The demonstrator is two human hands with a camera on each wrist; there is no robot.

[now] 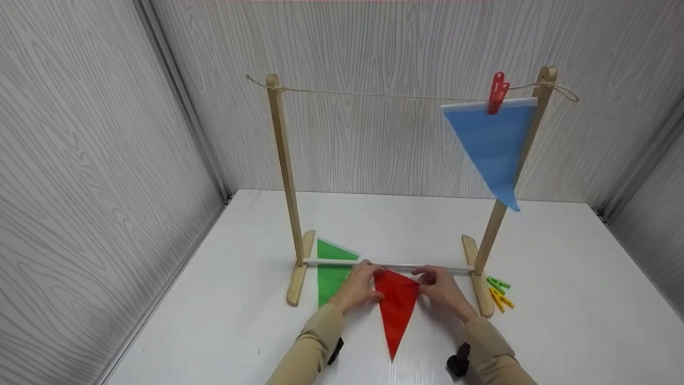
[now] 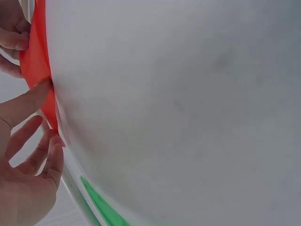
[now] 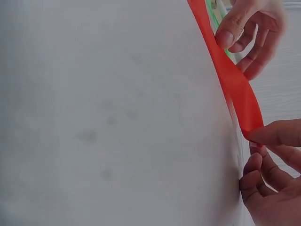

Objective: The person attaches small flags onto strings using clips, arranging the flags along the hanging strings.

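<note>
- Head: red pennant (image 1: 396,307) lay between my hands, low on the table, near side of the white bar (image 1: 398,265). Long axis ran toward me: point nearest me, wide edge away, by the bar.
- Grip there: left hand (image 1: 357,286) on the left corner, thumb spread down the left edge; right hand (image 1: 442,287) on the right corner. Neither was nearer; both touched it.
- Key relation: cord (image 1: 374,95) ran well above and beyond the wide edge. Blue pennant (image 1: 494,139) hung at its right end under a red clip (image 1: 497,96). Green pennant (image 1: 330,280) lay partly behind my left hand.
- Left wrist: cloth showed as a narrow strip. My left thumb pressed it, fingertips held the corner; thumb-to-fingers gap fairly wide. Right hand sat farther along.
- Right wrist: my right thumb and fingers pinched the corner, narrow grip, a bit of pale edging showing. Cloth bowed across to the left hand.
- Brands, labels, writing: none I could read in any view.
</note>
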